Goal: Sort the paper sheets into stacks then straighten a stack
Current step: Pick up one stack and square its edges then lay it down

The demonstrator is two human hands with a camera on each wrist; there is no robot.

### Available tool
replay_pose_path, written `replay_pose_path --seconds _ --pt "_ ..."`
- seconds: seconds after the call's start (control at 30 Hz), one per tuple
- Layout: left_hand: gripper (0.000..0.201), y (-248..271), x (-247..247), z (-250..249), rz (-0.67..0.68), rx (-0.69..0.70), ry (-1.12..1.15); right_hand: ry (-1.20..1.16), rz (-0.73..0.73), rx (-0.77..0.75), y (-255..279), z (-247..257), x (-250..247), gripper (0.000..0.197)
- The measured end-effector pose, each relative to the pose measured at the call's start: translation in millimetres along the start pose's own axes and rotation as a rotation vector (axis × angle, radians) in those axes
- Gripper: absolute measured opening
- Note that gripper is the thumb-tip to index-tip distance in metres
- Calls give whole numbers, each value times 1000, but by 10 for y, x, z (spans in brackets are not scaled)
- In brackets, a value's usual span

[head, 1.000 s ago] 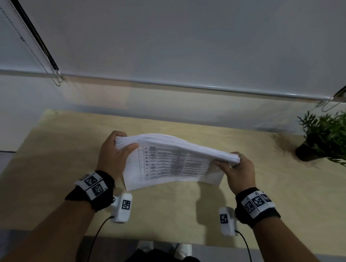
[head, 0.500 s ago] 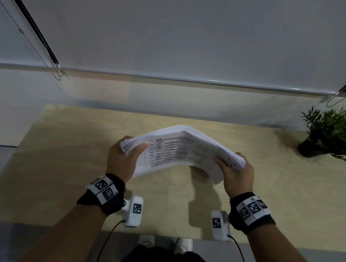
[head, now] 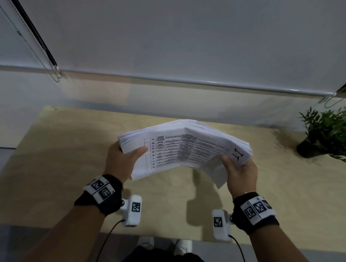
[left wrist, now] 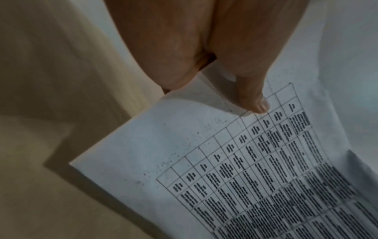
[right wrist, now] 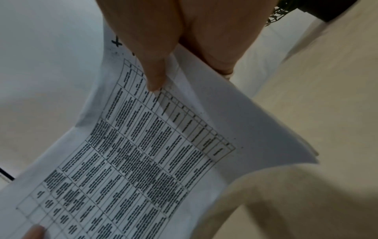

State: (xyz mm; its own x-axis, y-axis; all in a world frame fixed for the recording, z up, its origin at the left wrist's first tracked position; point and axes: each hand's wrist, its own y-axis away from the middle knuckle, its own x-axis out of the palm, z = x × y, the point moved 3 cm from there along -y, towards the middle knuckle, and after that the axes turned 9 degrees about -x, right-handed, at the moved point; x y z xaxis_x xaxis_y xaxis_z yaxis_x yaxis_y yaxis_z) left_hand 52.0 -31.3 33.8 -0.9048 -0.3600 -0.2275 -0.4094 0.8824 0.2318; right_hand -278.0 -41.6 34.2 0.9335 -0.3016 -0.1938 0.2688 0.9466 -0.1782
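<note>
Printed paper stack arched, held above table; edges uneven

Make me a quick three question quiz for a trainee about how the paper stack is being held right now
1. True or false: the paper stack lies flat on the wooden table.
2. Which hands grip the stack? A) left only B) right only C) both
3. Fill in: near the table's far right edge stands a potted ____.

Key
1. False; it is held above the table, arched upward.
2. C; the left hand holds one end, the right hand the other.
3. plant.
</note>
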Motion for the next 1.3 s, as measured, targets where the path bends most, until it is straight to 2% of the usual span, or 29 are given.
replay_pose_path --seconds 0.13,0.23,0.3,0.43,0.6,0.73,0.8,0.87,0.9,0.93,1.0,1.07,1.1,1.13,1.2,1.27,1.3 --pt "34 -9 -65 50 42 15 0 36 49 -26 55 0 -57 38" --pt "42 -6 -70 6 66 -4 71 -44 34 -20 38 53 -48 53" --pt "39 30 -57 -57 61 -1 131 -108 16 -48 33 117 -26 45" --pt "22 65 -46 -171 -38 64 135 -88 1 -119 -4 231 -9 11" --pt "17 45 -44 -283 -68 59 102 -31 31 -159 -39 237 -60 12" --pt "18 -33 -80 -291 -140 132 -74 75 103 -173 -11 221 -63 30" --pt "16 -47 -102 -350 -145 160 -163 89 108 -139 -49 221 -85 18" --pt "12 -40 -112 -459 -99 171 -193 110 116 -133 -106 238 -110 16" --pt "16 -36 -103 -510 -70 202 -235 139 120 -146 -136 265 -118 16" --pt "31 -11 -74 -583 -54 280 -361 169 125 -175 -168 323 -119 15" --pt "69 91 69 -746 -46 487 -784 250 164 -276 -227 502 -99 10" --pt "90 209 304 -932 35 602 -1067 356 256 -438 -258 794 -24 8" --pt "87 251 415 -1005 83 626 -1115 399 304 -520 -268 960 35 7" --pt "75 283 518 -1064 112 653 -1124 414 334 -588 -280 1114 94 6" --pt "38 290 624 -1162 104 701 -1033 363 313 -665 -317 1363 181 7" --pt "28 248 597 -1217 78 697 -860 305 208 -695 -359 1449 189 23" --pt "30 216 533 -1227 72 671 -758 332 115 -696 -383 1414 167 40"
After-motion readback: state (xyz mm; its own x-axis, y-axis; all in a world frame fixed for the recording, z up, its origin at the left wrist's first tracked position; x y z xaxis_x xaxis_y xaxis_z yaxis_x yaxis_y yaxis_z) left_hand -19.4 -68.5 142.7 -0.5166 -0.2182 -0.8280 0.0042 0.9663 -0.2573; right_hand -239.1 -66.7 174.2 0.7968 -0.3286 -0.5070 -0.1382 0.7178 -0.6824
